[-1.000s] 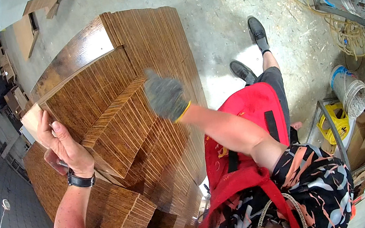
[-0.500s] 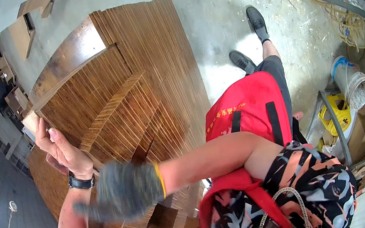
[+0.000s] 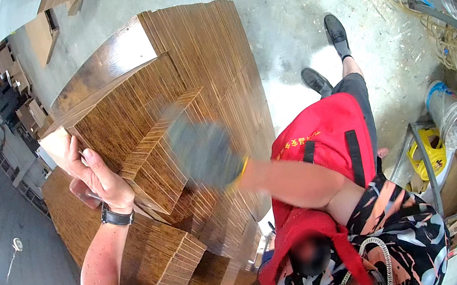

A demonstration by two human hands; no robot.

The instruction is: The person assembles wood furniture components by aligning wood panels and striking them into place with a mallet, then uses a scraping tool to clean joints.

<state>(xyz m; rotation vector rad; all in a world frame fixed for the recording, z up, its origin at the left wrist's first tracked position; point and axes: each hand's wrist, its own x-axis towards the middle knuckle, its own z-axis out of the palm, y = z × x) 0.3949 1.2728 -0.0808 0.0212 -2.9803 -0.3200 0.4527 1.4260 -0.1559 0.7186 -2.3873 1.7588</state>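
Observation:
Stacks of brown wood-grain boards (image 3: 213,48) with pale edges rise in front of me in uneven steps. My left hand (image 3: 100,175), bare and with a black-strapped watch at the wrist, rests at the left corner of the upper stack. Its fingers are stretched out, and their tips touch a pale, flat-faced piece (image 3: 55,146) at that corner. Over the middle of the stack is my right hand (image 3: 202,150), in a grey knit glove with a yellow cuff. Motion blur smears its fingers, so I cannot make out whether it holds anything.
A lower board stack (image 3: 157,257) stands near me. At the right, a metal-framed rack (image 3: 437,198) holds a yellow plastic thing (image 3: 427,154), cardboard and a white bucket (image 3: 447,112). A coiled pale hose (image 3: 451,48) hangs farther off. My red apron (image 3: 322,127) spreads at my side.
My gloved right hand has swung away from beside my left wrist, forward and right over the stack. My left hand keeps its place at the corner. The whole view has shifted slightly.

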